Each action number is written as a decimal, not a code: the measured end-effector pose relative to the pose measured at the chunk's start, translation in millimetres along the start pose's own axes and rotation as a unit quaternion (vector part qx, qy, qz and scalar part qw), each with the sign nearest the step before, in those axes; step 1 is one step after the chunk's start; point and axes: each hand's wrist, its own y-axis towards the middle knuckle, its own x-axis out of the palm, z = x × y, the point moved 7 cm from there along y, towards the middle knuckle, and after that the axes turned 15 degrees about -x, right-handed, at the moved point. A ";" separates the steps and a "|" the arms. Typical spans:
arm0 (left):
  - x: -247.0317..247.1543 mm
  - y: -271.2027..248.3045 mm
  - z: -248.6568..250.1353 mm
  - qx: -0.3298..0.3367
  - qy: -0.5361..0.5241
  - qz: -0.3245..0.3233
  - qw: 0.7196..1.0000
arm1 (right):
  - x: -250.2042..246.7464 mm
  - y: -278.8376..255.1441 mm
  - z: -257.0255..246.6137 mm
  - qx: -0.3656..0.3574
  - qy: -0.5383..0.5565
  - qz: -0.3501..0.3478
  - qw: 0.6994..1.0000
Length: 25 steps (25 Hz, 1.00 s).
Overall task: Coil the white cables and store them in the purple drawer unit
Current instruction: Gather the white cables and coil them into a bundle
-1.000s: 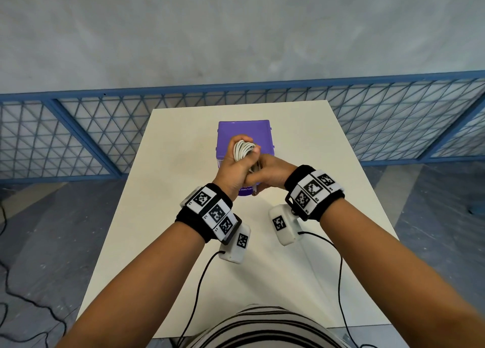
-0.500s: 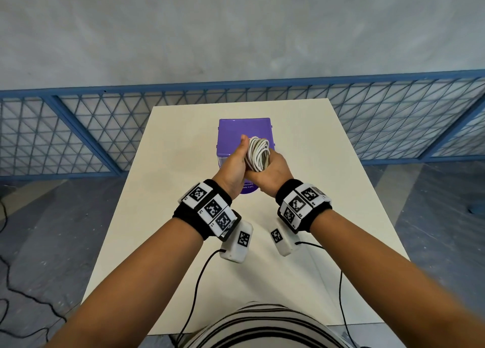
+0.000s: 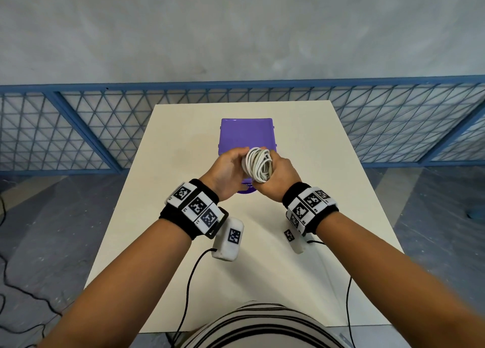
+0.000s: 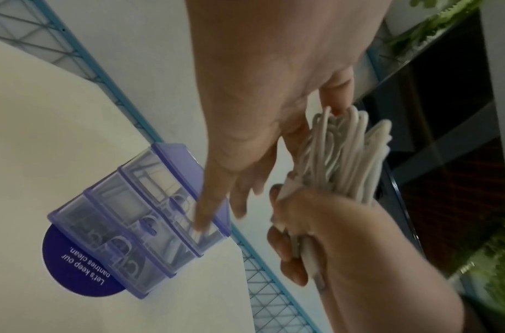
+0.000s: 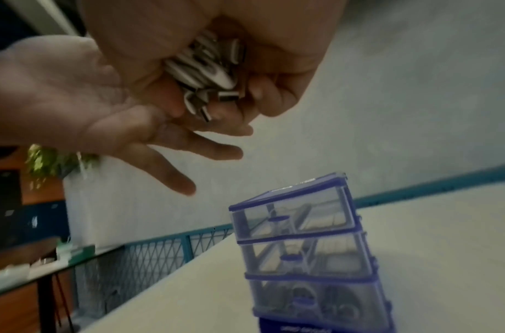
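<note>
A coiled white cable (image 3: 258,168) is held above the table in front of the purple drawer unit (image 3: 246,135). My right hand (image 3: 277,177) grips the coil's lower end in a fist, and the plugs (image 5: 211,90) stick out below the curled fingers. My left hand (image 3: 231,164) lies against the coil's left side, its fingers (image 4: 217,191) straight and spread. The unit (image 5: 302,247) has three clear drawers in a purple frame, all pushed in. Pale loops show through the lowest drawer (image 4: 123,254).
The cream table (image 3: 183,127) carries only the unit, which stands on a round purple label (image 4: 74,270). A blue mesh fence (image 3: 78,127) runs behind the far edge. Black camera leads (image 3: 187,282) hang from my wrists over the near part.
The coil has passed from my left hand's grip into my right fist. My left fingers have straightened and now only lie beside it. Both hands shifted slightly right.
</note>
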 end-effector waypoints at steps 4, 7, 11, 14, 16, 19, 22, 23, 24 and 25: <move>-2.7 -3.3 -3.3 -0.080 -0.057 -0.049 0.994 | 7.4 -2.8 -21.6 -0.114 -0.198 -0.122 0.966; 0.6 -1.6 -14.7 -0.130 0.036 -0.042 0.990 | 16.8 -3.4 -32.2 -0.168 -0.271 -0.170 0.932; 3.2 -1.1 -35.2 -0.198 0.098 -0.026 0.975 | 14.8 -3.5 -45.8 -0.281 -0.262 -0.134 0.913; -1.5 -1.3 -42.0 -0.203 0.101 0.005 0.974 | 21.7 -6.3 -40.0 -0.295 -0.266 -0.172 0.901; -3.4 -1.3 -45.5 -0.210 0.127 0.012 0.969 | 31.2 -8.7 -33.2 -0.296 -0.259 -0.213 0.894; -7.7 -4.0 -50.9 -0.236 0.158 0.013 0.959 | 41.0 -10.8 -31.5 -0.303 -0.215 -0.225 0.901; -11.6 -7.0 -57.8 -0.272 0.172 0.004 0.947 | 45.8 -12.5 -29.7 -0.258 -0.185 -0.239 0.917; -13.7 -7.8 -59.2 -0.280 0.179 0.009 0.943 | 48.6 -13.5 -27.2 -0.243 -0.190 -0.256 0.916; -16.7 -8.4 -59.9 -0.281 0.187 0.021 0.941 | 51.5 -14.0 -26.4 -0.234 -0.197 -0.270 0.913; -20.9 -8.5 -59.9 -0.275 0.196 0.038 0.941 | 54.5 -13.9 -25.0 -0.226 -0.204 -0.280 0.910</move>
